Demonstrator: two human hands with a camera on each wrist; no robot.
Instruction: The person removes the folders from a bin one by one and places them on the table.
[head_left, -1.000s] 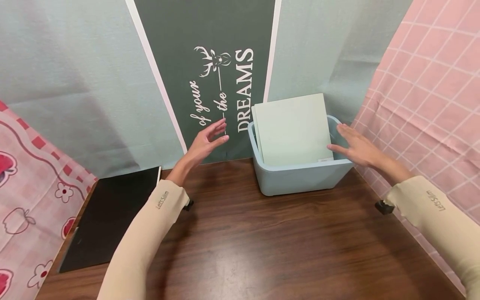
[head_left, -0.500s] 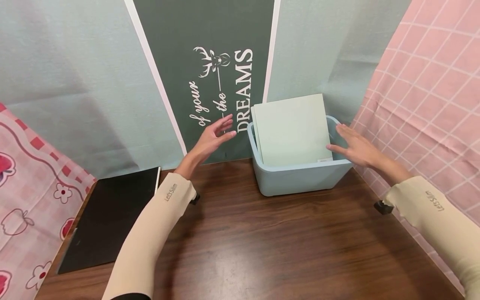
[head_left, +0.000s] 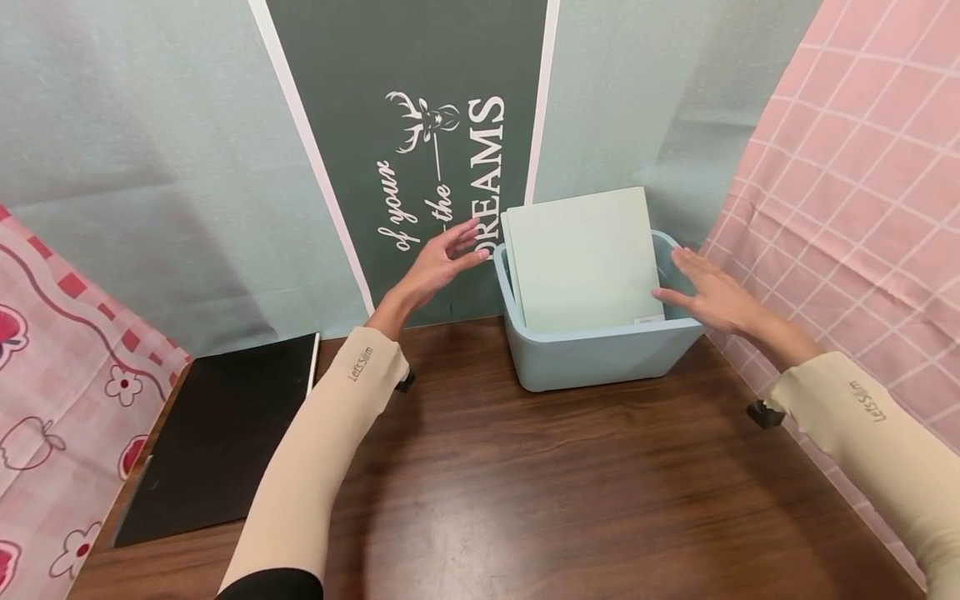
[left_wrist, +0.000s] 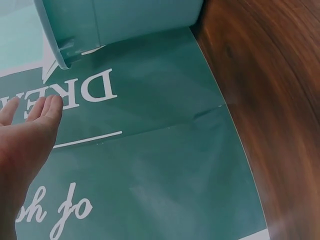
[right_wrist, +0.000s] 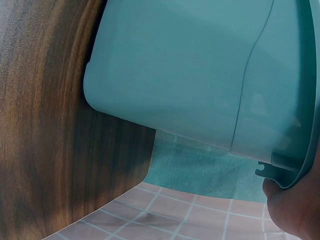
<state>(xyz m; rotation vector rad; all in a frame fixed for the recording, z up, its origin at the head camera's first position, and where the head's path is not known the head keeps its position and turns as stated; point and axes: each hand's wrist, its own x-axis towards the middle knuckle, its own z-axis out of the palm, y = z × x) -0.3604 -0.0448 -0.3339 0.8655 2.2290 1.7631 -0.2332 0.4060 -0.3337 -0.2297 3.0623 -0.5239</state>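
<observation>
Clearly, blue bin (head_left: 611, 360) just beside left hand (head_left: 437, 265), against right hand (head_left: 716, 292) (both loose-fingered).

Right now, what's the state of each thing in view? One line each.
Light blue plastic bin: upright, open-topped, on the dark brown wood-grain table.
Pale mint flat rectangular panels: in the bin, leaning, tops above its rim.
Black flat rectangular item: lying flat at the table's left.
Pink checked cloth: hanging, wrinkled.
Left hand: fingers relaxed, empty, beside the bin's left side.
Right hand: fingers extended at the bin's right rim; contact unclear.
</observation>
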